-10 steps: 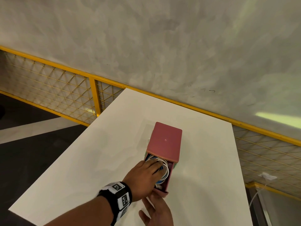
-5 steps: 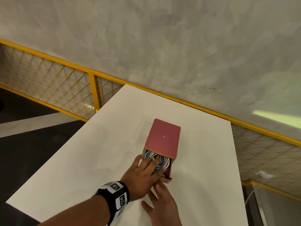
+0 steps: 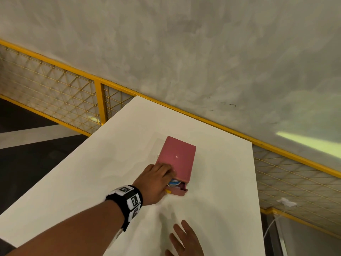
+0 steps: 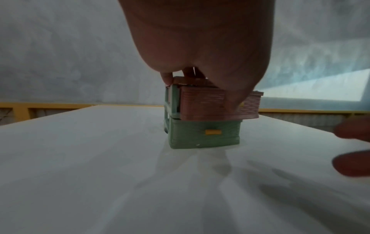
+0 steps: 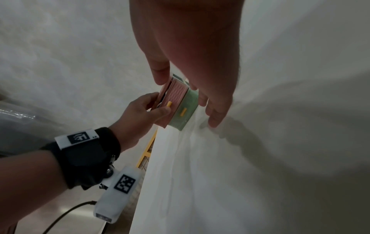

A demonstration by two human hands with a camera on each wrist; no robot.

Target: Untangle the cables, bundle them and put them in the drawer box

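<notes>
The drawer box (image 3: 177,159) has a pink top and stands on the white table (image 3: 114,163). Its pink upper drawer (image 3: 180,190) sticks out a little, and a blue and white cable bundle (image 3: 173,182) shows in the gap. My left hand (image 3: 162,177) grips the box, fingers over its top front edge. The left thumb (image 5: 160,111) presses the pink drawer front (image 5: 176,95) beside its yellow handle (image 5: 169,104). Below it the green drawer (image 4: 204,134) is closed. My right hand (image 3: 186,241) hovers open near the table's front edge, apart from the box.
A yellow railing with wire mesh (image 3: 55,93) runs behind and to the left of the table, in front of a grey wall. The table's left edge (image 3: 55,174) drops to a dark floor. A white cable (image 3: 285,202) hangs by the mesh at right.
The pink drawer has slid most of the way in. My left hand moved from the cables inside it to the box's top edge. My right hand pulled back from the drawer front.
</notes>
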